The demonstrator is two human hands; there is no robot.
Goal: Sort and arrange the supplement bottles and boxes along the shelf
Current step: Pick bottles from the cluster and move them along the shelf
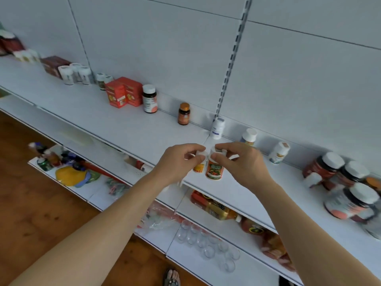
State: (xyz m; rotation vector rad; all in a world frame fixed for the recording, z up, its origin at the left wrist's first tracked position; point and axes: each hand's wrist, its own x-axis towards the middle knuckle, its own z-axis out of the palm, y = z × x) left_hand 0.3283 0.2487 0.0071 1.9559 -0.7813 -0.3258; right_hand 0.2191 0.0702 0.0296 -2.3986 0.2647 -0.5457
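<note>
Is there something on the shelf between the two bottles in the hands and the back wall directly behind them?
Nothing visible. The left hand and right hand hold two small bottles at the shelf front; the nearest white bottle stands slightly right.

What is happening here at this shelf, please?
A person is arranging supplements on a long white metal shelf. The left hand grips a small white bottle with a yellow label by its cap; the right hand grips a white bottle with an orange-green label. Both bottles are near the front edge, side by side.
</note>
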